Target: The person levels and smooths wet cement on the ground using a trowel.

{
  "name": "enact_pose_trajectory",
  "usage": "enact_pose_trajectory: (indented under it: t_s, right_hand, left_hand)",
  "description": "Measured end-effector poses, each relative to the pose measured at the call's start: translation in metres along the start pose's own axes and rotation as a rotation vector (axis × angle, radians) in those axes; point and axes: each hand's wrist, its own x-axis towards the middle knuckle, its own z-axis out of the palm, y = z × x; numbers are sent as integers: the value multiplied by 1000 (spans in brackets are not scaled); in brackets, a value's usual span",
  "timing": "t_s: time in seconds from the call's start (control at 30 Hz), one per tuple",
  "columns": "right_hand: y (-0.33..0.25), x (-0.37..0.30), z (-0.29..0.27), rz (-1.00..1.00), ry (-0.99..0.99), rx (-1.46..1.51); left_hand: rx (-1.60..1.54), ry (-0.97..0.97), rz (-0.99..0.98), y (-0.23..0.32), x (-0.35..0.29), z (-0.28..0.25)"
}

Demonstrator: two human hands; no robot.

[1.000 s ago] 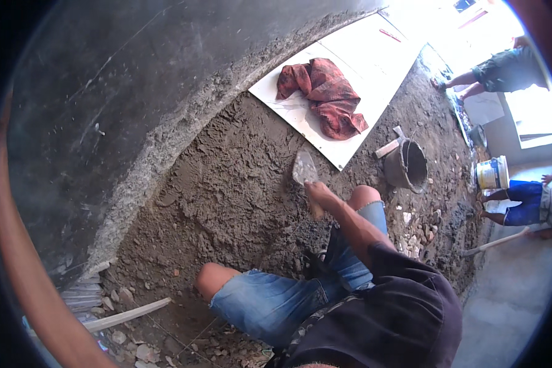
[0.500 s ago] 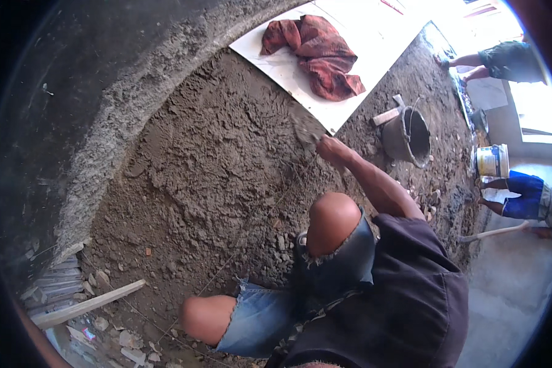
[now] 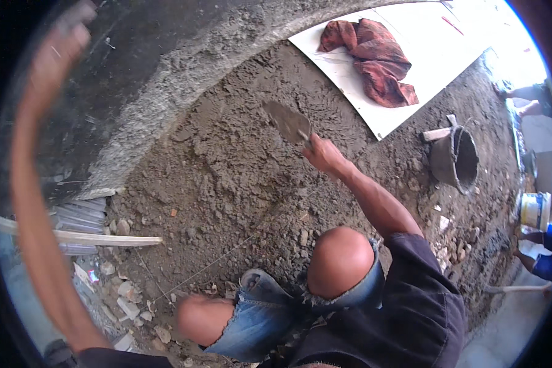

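Observation:
My right hand (image 3: 325,154) grips the handle of a pointed trowel (image 3: 285,121). Its mortar-smeared blade lies over the wet grey-brown mortar bed (image 3: 227,153), pointing up and left. Whether the blade touches the surface I cannot tell. My left arm reaches far up along the left side, and my left hand (image 3: 58,55) is by the dark wall (image 3: 135,37). Motion blurs its fingers, and nothing shows clearly in it. Past the trowel, a white tile (image 3: 343,83) carries a crumpled dark red cloth (image 3: 383,61).
A black bucket (image 3: 454,159) with a wooden-handled tool (image 3: 438,133) at its rim stands right. A string (image 3: 218,265) crosses the ground. Lower left are a wooden strip (image 3: 113,239), stacked tiles (image 3: 80,218) and rubble (image 3: 129,300). Other people work at the far right, near a white pail (image 3: 535,210).
My left arm has come into view, raised toward the wall. The trowel has moved left, away from the white tile's corner. The whole view has shifted, with the tile and bucket now farther right.

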Motion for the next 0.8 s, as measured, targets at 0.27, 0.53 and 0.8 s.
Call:
enact_pose_trajectory:
  t_s: [0.27,0.53,0.8]
  right_hand:
    - [14,132,-25,-58,73,-168]
    - [31,66,-34,-321,-418,-373]
    - [19,-75,-27,77,-415,198]
  left_hand:
    - [-652,-882,144,275,-251,95]
    - [-363,-829,-39,263,-288,133]
    - [-417,-964,91,275,-291,145]
